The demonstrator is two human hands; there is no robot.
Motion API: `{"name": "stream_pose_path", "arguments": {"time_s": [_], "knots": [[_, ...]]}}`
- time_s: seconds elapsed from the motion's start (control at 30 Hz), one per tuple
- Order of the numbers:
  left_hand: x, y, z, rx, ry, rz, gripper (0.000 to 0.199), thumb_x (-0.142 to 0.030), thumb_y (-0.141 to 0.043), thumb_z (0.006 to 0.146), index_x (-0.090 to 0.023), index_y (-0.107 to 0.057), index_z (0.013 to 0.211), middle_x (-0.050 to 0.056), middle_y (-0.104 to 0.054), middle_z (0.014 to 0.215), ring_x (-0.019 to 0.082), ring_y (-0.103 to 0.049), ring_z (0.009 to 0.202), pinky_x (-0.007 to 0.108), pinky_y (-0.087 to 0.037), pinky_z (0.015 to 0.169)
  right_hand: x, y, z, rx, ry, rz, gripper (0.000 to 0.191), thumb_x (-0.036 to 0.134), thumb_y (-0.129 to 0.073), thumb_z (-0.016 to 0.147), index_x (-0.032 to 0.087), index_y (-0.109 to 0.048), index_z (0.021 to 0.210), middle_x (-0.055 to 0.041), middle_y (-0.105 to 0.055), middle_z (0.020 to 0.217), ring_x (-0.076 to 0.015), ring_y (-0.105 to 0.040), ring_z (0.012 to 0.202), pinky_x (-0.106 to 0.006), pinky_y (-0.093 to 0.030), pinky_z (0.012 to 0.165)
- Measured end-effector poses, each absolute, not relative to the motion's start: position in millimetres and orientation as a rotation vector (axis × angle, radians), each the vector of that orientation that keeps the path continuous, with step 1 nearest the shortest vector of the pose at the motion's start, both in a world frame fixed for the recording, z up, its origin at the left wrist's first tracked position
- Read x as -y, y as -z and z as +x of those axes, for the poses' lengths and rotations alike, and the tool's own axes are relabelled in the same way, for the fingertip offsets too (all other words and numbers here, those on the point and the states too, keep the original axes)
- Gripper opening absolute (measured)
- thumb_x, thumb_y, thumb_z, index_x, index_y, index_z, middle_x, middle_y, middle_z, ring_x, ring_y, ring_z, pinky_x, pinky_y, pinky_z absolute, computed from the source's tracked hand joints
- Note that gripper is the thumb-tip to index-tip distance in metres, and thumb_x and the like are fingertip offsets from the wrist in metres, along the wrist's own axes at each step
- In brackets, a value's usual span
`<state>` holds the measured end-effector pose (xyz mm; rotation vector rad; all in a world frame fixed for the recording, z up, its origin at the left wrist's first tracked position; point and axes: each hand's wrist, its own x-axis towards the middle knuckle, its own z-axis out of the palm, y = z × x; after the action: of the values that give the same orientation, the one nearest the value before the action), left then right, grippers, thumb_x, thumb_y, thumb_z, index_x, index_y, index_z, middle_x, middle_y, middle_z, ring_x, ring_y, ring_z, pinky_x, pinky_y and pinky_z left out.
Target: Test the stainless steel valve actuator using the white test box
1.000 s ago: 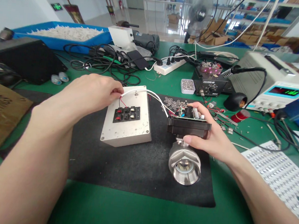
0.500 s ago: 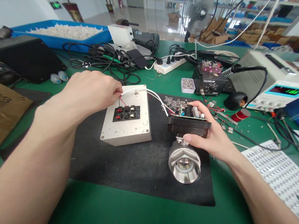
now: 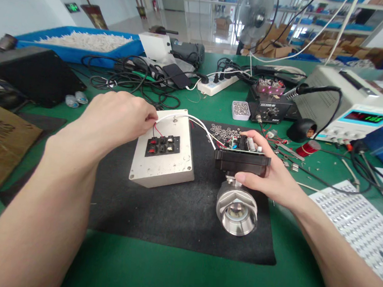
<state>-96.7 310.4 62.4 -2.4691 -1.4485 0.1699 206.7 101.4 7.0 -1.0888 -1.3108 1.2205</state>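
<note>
My left hand (image 3: 126, 117) is closed in a pinch on a white cable (image 3: 187, 116) above the far left corner of a grey box (image 3: 162, 170). Thin red and dark wires run from the pinch down to a black terminal block (image 3: 163, 146) on the box's top. The cable arches over to a motorised ball valve (image 3: 238, 206), whose black actuator housing is uncovered and shows a circuit board (image 3: 244, 144). Around the housing's right side, my right hand (image 3: 266, 171) grips with the thumb in front. The valve's steel body stands below, its round opening facing me.
A black mat (image 3: 183, 224) lies under the box and valve. Behind are scattered nuts (image 3: 224, 132), a small tray of screws (image 3: 241, 110), a soldering station (image 3: 269, 108) and a power strip (image 3: 217, 83). A power supply (image 3: 351, 104) stands right, a cardboard box (image 3: 1, 152) left.
Both hands keep their holds, and the box and valve stay in place. The digits on the power supply's display look different.
</note>
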Motion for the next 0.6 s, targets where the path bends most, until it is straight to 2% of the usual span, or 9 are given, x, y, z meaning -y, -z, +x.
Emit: {"name": "stream_pose_path", "arguments": {"time_s": [0.17,0.43,0.6], "knots": [[-311.9,-59.6,-99.9,1.393,-0.162,-2.458,0.043,-0.037,-0.044,0.099,-0.027,-0.082,0.115,0.016,-0.072,0.102,0.044,-0.07,0.105,0.059,-0.056,0.09,-101.3,-8.6,206.2,1.308,-1.239,-1.076,0.078,0.026,-0.089,0.088,0.043,-0.046,0.151,0.0048,-0.071,0.117,-0.0138,-0.075,0.093,-0.021,-0.063,0.084],[-312.1,-60.2,-99.2,1.353,-0.155,-2.437,0.041,-0.038,-0.045,0.098,-0.028,-0.082,0.113,0.014,-0.073,0.099,0.039,-0.071,0.097,0.053,-0.058,0.085,-100.9,-9.1,206.7,1.314,-1.203,-1.126,0.081,0.03,-0.091,0.087,0.039,-0.045,0.153,0.0011,-0.07,0.124,-0.0174,-0.075,0.096,-0.028,-0.064,0.088],[-308.4,-64.3,-96.3,1.348,-0.19,-2.435,0.04,-0.036,-0.046,0.1,-0.026,-0.082,0.112,0.013,-0.074,0.096,0.034,-0.07,0.091,0.048,-0.058,0.084,-100.3,-8.1,207.4,1.314,-1.194,-1.142,0.082,0.031,-0.091,0.086,0.04,-0.045,0.153,0.0012,-0.07,0.12,-0.0178,-0.074,0.094,-0.031,-0.063,0.089]]}}
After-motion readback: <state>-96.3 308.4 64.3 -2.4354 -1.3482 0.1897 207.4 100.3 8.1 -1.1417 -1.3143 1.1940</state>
